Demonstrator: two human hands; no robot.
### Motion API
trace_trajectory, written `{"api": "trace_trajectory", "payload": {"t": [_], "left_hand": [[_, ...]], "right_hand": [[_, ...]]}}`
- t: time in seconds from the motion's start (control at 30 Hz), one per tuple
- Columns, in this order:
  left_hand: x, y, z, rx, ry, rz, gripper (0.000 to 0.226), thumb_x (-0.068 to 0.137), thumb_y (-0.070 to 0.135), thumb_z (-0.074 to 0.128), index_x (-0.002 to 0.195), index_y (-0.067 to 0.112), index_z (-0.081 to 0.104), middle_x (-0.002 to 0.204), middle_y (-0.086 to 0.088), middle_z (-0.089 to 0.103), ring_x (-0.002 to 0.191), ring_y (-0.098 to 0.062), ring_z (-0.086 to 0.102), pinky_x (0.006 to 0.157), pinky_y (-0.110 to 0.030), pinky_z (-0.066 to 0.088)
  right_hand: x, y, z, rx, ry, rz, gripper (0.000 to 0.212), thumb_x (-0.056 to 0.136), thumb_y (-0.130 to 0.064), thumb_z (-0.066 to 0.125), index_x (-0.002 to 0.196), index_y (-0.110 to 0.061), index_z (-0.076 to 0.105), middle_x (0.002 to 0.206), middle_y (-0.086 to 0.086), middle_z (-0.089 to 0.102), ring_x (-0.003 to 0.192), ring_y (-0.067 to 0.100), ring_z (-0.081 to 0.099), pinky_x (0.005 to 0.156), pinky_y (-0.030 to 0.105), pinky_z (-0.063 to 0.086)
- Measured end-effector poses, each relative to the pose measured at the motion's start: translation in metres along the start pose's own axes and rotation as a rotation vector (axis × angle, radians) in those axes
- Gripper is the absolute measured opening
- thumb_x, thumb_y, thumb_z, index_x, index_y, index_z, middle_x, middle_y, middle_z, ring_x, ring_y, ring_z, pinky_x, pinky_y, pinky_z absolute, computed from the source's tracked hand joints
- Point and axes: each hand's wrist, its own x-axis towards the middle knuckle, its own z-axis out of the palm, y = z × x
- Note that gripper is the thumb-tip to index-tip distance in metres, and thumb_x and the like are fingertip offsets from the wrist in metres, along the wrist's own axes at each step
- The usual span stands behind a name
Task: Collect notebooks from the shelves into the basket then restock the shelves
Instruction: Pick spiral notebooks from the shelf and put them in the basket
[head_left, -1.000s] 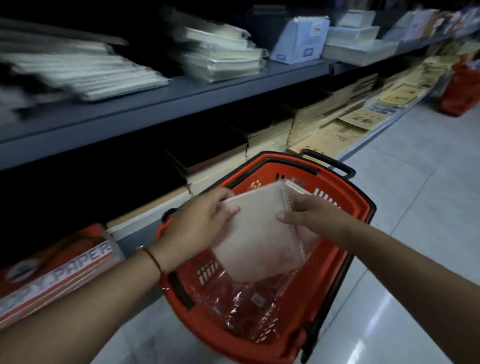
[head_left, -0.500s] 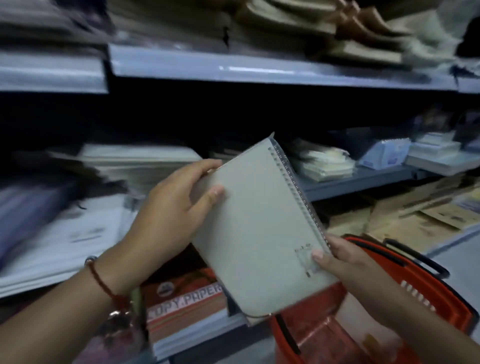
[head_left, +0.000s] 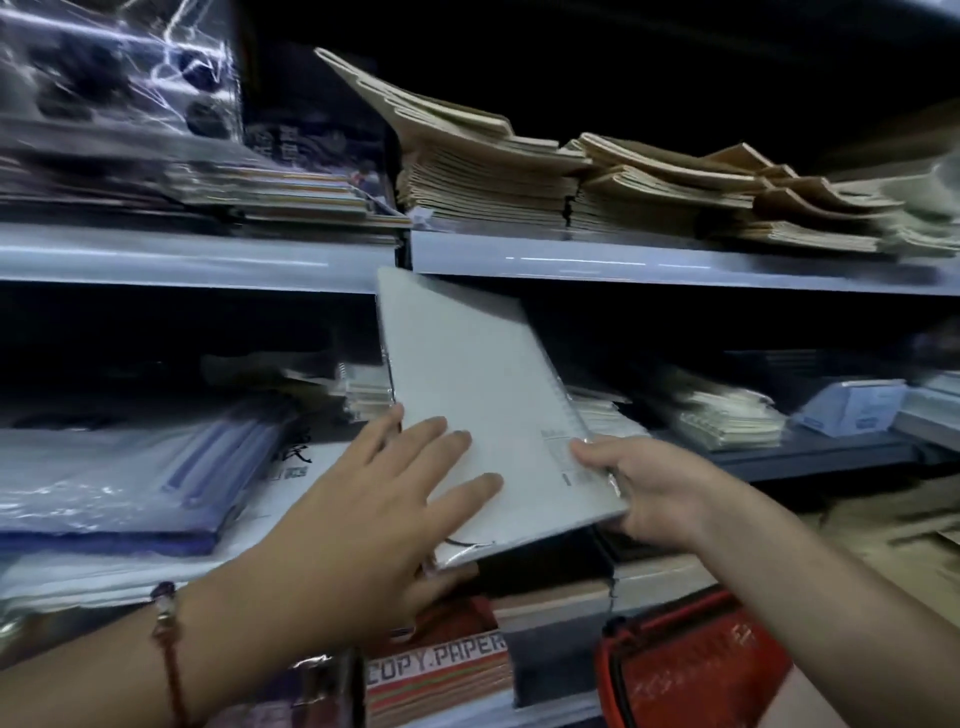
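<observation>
A grey spiral notebook (head_left: 467, 395) in clear wrap is held tilted in front of the middle shelf, its top corner near the upper shelf edge (head_left: 623, 262). My left hand (head_left: 374, 514) lies with spread fingers on the cover and its thumb under the lower edge. My right hand (head_left: 649, 488) pinches the lower right corner by the spiral. Behind the notebook, stacks of similar wrapped spiral notebooks (head_left: 727, 421) lie on the middle shelf. The red basket (head_left: 691, 670) shows at the bottom right, below my right forearm.
Brown exercise books (head_left: 493, 182) are piled on the upper shelf, with wrapped dark items (head_left: 119, 104) to their left. Wrapped pads (head_left: 130, 483) fill the middle shelf's left side. A copy paper ream (head_left: 436, 670) sits on the lower shelf. A pale blue box (head_left: 852, 405) stands far right.
Both hands lifted the notebook out of the basket and up to the middle shelf. My left hand shifted from the notebook's left edge to lying on its cover. The view swung upward.
</observation>
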Motion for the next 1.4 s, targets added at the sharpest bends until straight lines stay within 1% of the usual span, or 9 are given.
{"api": "trace_trajectory", "payload": {"t": [0.13, 0.33, 0.57, 0.8, 0.9, 1.03, 1.17, 1.3, 1.4], "left_hand": [[0.008, -0.006, 0.000, 0.000, -0.028, 0.013, 0.082, 0.051, 0.036, 0.081, 0.129, 0.024, 0.059, 0.124, -0.012, 0.061, 0.115, -0.035, 0.057, 0.107, -0.054, 0.036], [0.009, 0.017, 0.002, -0.024, 0.186, 0.185, 0.056, 0.070, 0.017, 0.037, 0.121, 0.014, 0.061, 0.111, -0.010, 0.064, 0.102, -0.032, 0.059, 0.103, -0.048, 0.036], [0.025, -0.014, 0.017, -0.178, 0.074, 0.082, 0.042, 0.077, 0.033, 0.050, 0.116, 0.018, 0.058, 0.106, -0.002, 0.065, 0.093, -0.028, 0.064, 0.072, -0.042, 0.052], [0.061, -0.043, 0.018, -0.255, -0.017, -0.209, 0.053, 0.082, 0.059, 0.025, 0.110, 0.027, 0.056, 0.102, 0.006, 0.067, 0.096, -0.022, 0.063, 0.076, -0.035, 0.050], [0.068, -0.061, 0.031, -0.219, -0.105, -0.264, 0.048, 0.090, 0.064, 0.029, 0.115, 0.030, 0.052, 0.113, 0.004, 0.065, 0.103, -0.022, 0.061, 0.082, -0.035, 0.048], [0.076, -0.071, 0.045, -0.232, -0.151, -0.323, 0.048, 0.092, 0.065, 0.038, 0.122, 0.029, 0.050, 0.119, 0.003, 0.059, 0.108, -0.021, 0.058, 0.086, -0.034, 0.040], [0.081, -0.064, 0.052, -0.048, -0.091, -0.337, 0.059, 0.092, 0.066, 0.037, 0.124, 0.021, 0.057, 0.131, -0.008, 0.057, 0.119, -0.030, 0.053, 0.101, -0.043, 0.036], [0.074, 0.005, 0.059, -0.162, 0.316, -0.047, 0.029, 0.090, 0.037, 0.048, 0.082, 0.014, 0.062, 0.083, -0.010, 0.060, 0.075, -0.034, 0.057, 0.065, -0.042, 0.043], [0.065, 0.089, 0.083, -0.490, -0.038, -0.105, 0.031, 0.091, 0.047, 0.042, 0.082, 0.023, 0.059, 0.082, 0.002, 0.064, 0.078, -0.024, 0.062, 0.063, -0.036, 0.047]], "right_hand": [[-0.004, -0.011, -0.001, -0.027, -0.014, 0.058, 0.026, 0.098, -0.013, 0.051, 0.119, -0.007, 0.065, 0.116, 0.011, 0.070, 0.095, 0.023, 0.067, 0.086, 0.036, 0.050], [-0.010, 0.001, -0.019, -0.063, -0.049, 0.097, 0.028, 0.096, -0.013, 0.053, 0.121, -0.007, 0.064, 0.117, 0.013, 0.070, 0.115, 0.030, 0.062, 0.101, 0.044, 0.044], [0.004, -0.014, -0.004, -0.215, 0.042, -0.107, 0.017, 0.097, -0.021, 0.056, 0.107, -0.014, 0.068, 0.098, 0.003, 0.071, 0.076, 0.012, 0.068, 0.060, 0.024, 0.052], [0.008, -0.005, 0.020, -1.299, 0.113, -0.857, 0.072, 0.078, -0.079, 0.033, 0.133, -0.038, 0.053, 0.146, -0.013, 0.044, 0.144, 0.012, 0.025, 0.121, 0.041, 0.014], [0.027, 0.001, 0.030, -1.472, 0.126, -0.789, 0.078, 0.085, -0.076, 0.036, 0.152, -0.037, 0.025, 0.161, -0.009, 0.022, 0.151, 0.020, 0.004, 0.122, 0.044, -0.003], [0.045, 0.000, 0.046, -1.442, 0.123, -0.718, 0.079, 0.092, -0.062, 0.047, 0.156, -0.033, 0.011, 0.164, -0.007, 0.008, 0.151, 0.023, 0.000, 0.122, 0.043, 0.002], [0.041, 0.014, 0.026, -1.257, 0.189, -0.760, 0.072, 0.095, -0.050, 0.054, 0.155, -0.030, 0.020, 0.163, -0.006, 0.016, 0.150, 0.015, 0.010, 0.121, 0.039, 0.016], [0.034, 0.062, -0.041, -1.112, 0.310, -0.604, 0.062, 0.095, -0.041, 0.058, 0.150, -0.028, 0.033, 0.151, -0.008, 0.036, 0.137, 0.012, 0.037, 0.109, 0.031, 0.036], [0.034, 0.110, -0.106, -1.028, 0.404, -0.327, 0.043, 0.090, -0.030, 0.066, 0.130, -0.016, 0.059, 0.128, 0.002, 0.060, 0.121, 0.017, 0.055, 0.095, 0.023, 0.040]]}}
